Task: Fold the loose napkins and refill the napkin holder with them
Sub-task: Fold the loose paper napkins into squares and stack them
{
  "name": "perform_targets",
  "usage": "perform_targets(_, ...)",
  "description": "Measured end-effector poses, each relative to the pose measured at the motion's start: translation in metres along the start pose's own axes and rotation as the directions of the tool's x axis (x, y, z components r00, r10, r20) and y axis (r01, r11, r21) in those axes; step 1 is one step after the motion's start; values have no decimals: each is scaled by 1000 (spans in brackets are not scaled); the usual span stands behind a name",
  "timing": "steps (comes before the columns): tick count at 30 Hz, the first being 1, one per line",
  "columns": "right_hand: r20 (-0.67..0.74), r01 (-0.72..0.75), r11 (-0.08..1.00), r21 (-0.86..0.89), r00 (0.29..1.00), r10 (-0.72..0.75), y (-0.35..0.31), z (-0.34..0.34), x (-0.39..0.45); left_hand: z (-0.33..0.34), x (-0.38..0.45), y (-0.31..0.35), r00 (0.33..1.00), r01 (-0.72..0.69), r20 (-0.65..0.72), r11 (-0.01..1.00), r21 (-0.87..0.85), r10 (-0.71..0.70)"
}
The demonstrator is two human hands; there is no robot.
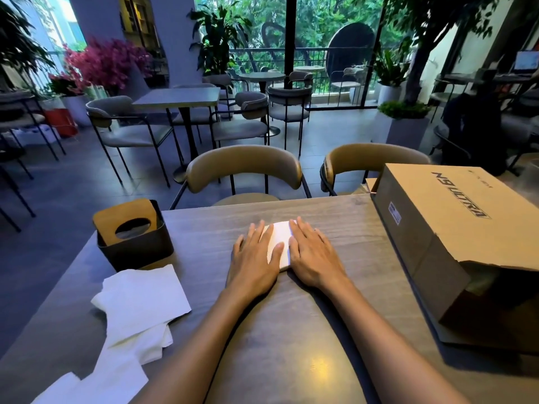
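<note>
Fingers straight and flat, both the left hand and right hand press a folded napkin onto the table. Loose napkins lie left, near the napkin holder; a cardboard box sits right

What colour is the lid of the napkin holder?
Light wooden brown, on a dark holder; the napkin holder lid shows in the head view.

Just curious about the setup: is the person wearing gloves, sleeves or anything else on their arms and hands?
No. The left hand and right hand are bare, without gloves, and no rings, watch or bracelets show. Both forearms are uncovered as far as the picture reaches; no sleeve appears.
</note>
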State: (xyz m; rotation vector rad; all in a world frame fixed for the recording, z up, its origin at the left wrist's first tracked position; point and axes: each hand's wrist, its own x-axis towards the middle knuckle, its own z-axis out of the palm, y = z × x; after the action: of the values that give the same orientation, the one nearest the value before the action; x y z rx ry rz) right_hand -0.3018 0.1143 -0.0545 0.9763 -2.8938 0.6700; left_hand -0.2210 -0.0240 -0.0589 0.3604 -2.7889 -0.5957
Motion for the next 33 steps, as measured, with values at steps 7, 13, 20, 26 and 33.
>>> perform_targets(7,-379,182,981,63,914,-145,-15,-12,-38,-21,-28,0,931,100,-193,725,-682,-309)
perform_targets(13,-340,306,951,49,900,-272,-31,-13,-103,-62,-105,-12,993,89,-12,831,-549,-114)
perform_targets(20,-204,395,906,153,910,-362,-91,-8,-154,-135,-183,-43,996,48,78,985,-167,-36)
perform_targets(26,-59,409,896,172,912,-405,-155,3,-177,-166,-218,-71,970,234,-100,965,114,-224)
perform_targets(33,38,263,941,214,960,-277,-203,32,-192,-160,-261,-100,906,424,-78,894,147,-417)
